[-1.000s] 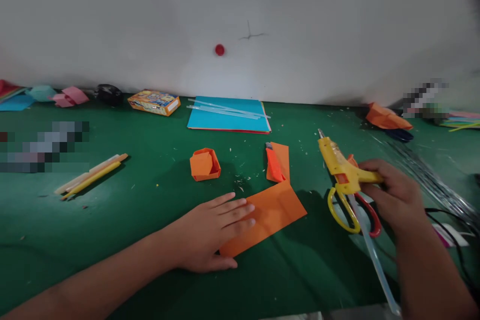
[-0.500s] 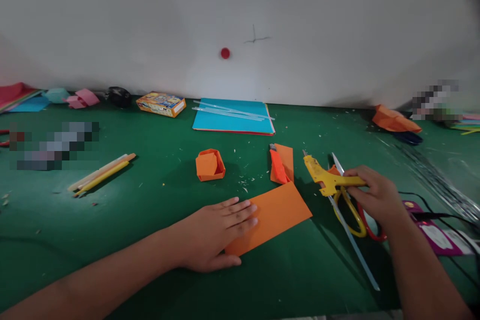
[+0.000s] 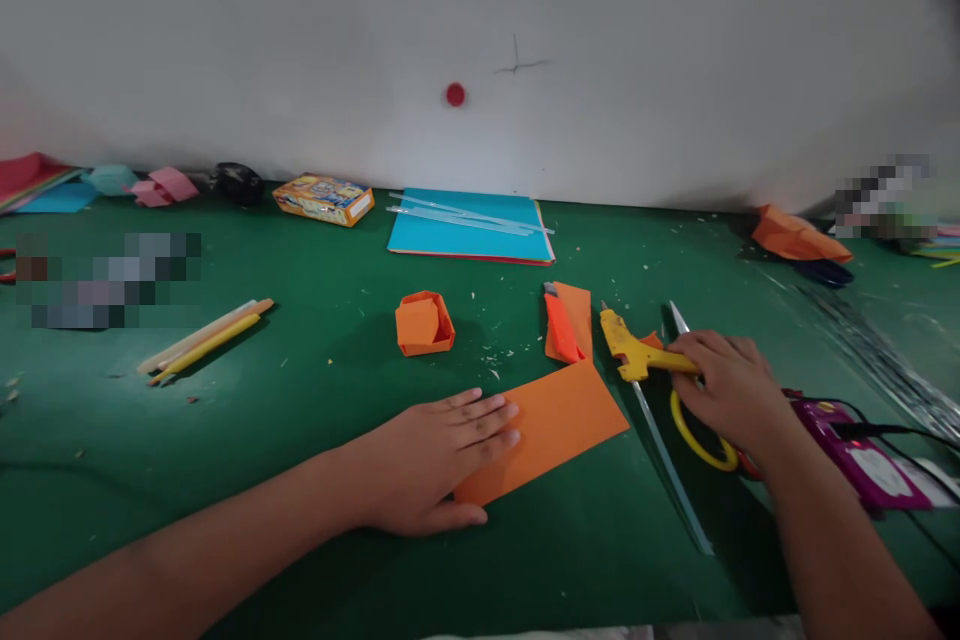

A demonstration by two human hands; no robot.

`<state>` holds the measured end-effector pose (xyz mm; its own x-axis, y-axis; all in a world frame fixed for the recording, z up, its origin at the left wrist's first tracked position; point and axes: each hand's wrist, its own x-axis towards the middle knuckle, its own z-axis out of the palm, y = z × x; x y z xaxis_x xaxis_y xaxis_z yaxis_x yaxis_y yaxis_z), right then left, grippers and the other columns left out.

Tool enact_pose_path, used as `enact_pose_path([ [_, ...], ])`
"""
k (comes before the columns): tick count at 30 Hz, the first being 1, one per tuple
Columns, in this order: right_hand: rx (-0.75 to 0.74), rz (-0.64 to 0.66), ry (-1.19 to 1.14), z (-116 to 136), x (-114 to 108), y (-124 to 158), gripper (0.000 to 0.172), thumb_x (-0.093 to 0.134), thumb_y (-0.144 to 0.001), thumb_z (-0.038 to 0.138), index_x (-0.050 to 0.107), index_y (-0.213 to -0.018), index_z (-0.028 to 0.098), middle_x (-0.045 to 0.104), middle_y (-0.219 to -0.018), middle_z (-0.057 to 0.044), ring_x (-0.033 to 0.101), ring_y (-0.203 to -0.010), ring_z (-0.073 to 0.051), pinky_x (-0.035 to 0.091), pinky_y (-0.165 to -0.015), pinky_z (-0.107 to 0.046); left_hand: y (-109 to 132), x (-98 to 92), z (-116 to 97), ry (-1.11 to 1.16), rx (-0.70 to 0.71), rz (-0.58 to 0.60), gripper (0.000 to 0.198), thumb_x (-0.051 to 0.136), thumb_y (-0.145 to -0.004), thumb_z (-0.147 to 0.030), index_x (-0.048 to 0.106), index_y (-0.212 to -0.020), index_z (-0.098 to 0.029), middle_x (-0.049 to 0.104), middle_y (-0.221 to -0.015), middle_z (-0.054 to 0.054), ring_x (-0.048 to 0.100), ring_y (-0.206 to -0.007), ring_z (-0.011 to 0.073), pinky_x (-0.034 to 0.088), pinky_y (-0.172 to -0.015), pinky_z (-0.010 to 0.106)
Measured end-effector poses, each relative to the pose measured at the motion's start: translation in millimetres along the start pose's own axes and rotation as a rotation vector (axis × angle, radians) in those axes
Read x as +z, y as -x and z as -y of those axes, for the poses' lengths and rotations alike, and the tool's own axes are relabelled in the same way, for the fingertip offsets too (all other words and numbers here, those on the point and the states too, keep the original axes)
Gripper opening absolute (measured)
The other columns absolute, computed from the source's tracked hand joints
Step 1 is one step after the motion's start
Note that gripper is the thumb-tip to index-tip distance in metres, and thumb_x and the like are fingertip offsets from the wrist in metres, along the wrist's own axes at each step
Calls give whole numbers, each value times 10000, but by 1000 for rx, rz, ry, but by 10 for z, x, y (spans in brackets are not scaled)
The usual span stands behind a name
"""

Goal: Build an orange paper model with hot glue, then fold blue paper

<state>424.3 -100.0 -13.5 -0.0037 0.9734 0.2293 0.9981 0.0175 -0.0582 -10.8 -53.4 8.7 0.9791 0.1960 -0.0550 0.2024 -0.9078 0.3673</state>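
Note:
My left hand [image 3: 439, 460] lies flat with fingers stretched on the left end of an orange paper sheet [image 3: 559, 420] on the green table [image 3: 300, 480]. My right hand [image 3: 727, 390] is closed on the handle of a yellow glue gun [image 3: 634, 348], which rests low at the table with its nozzle pointing left. A clear glue stick [image 3: 667, 465] trails from the gun toward me. Scissors with a yellow and red handle [image 3: 701, 440] lie under my right hand.
A folded orange paper box [image 3: 424, 323] and an orange utility knife [image 3: 561, 325] on a paper scrap lie behind the sheet. Blue paper [image 3: 469, 230] with glue sticks, a small carton [image 3: 324, 199], pencils [image 3: 206, 340], a purple card [image 3: 862, 450] and a black cable surround them.
My right hand has lowered the glue gun from the air down to the table and moved it left, over the scissors. My left hand stays on the orange sheet.

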Motion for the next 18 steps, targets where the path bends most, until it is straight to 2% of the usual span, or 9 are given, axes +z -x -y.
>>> enact_pose_path([
  [3,-20,-18,55,73,-66,19,370,503,-865,352,678,-1174,247,673,-1283,-96,585,-1112,-401,444,-914,-563,9,22,14,16,16,-36,729,484,-1037,-527,287,-1636,-160,239,-1700,129,228,-1586,291,140,-1323,452],
  [5,8,-107,96,241,-173,3,332,497,-891,332,699,-1138,243,703,-1231,-108,598,-1093,-402,448,-905,-554,5,13,15,16,9,-38,736,500,-1027,-538,306,-1630,-164,263,-1694,124,250,-1580,289,149,-1321,439],
  [7,30,-206,91,546,-303,-41,300,478,-956,341,717,-1094,223,732,-1146,-136,615,-1055,-390,456,-881,-529,-7,-10,8,9,-10,-33,736,509,-1018,-549,334,-1619,-162,284,-1689,120,276,-1572,286,168,-1315,426],
  [9,-85,-215,-31,981,-425,-113,328,452,-1012,368,721,-1104,204,745,-1107,-131,640,-1022,-339,467,-889,-475,-19,-29,-1,-8,-17,-28,735,510,-1010,-558,365,-1605,-150,302,-1683,121,306,-1562,287,192,-1307,422],
  [10,-161,-124,-103,1232,-472,-158,349,438,-1035,394,718,-1110,202,748,-1093,-120,651,-1010,-310,473,-876,-438,-23,-31,-7,-21,-10,-32,736,507,-1007,-564,381,-1596,-140,313,-1678,128,320,-1556,292,204,-1302,425],
  [12,-232,93,-145,1747,-528,-265,422,404,-1062,463,711,-944,199,750,-930,-92,676,-870,-261,474,-767,-371,-24,-20,-18,-56,1,-47,737,510,-1001,-577,415,-1578,-130,380,-1647,146,367,-1532,310,234,-1289,445],
  [14,-339,249,-79,2200,-523,-393,510,412,-1043,582,696,-902,183,739,-839,-95,687,-814,-273,466,-714,-364,-19,4,-31,-89,-23,-57,729,552,-977,-589,484,-1538,-129,548,-1533,163,467,-1464,338,298,-1256,471],
  [16,-459,357,-37,2517,-469,-531,546,396,-1048,598,707,-948,161,763,-909,-118,712,-854,-290,485,-728,-371,-15,25,-48,-114,-82,-43,665,602,-952,-577,599,-1443,-129,719,-1315,161,608,-1315,354,405,-1175,486],
  [18,-554,482,21,2678,-394,-656,466,374,-1087,466,718,-974,172,779,-922,-113,734,-857,-275,496,-697,-350,-18,30,-63,-132,-104,-12,622,605,-951,-570,659,-1369,-113,770,-1184,165,685,-1176,355,481,-1084,493],
])
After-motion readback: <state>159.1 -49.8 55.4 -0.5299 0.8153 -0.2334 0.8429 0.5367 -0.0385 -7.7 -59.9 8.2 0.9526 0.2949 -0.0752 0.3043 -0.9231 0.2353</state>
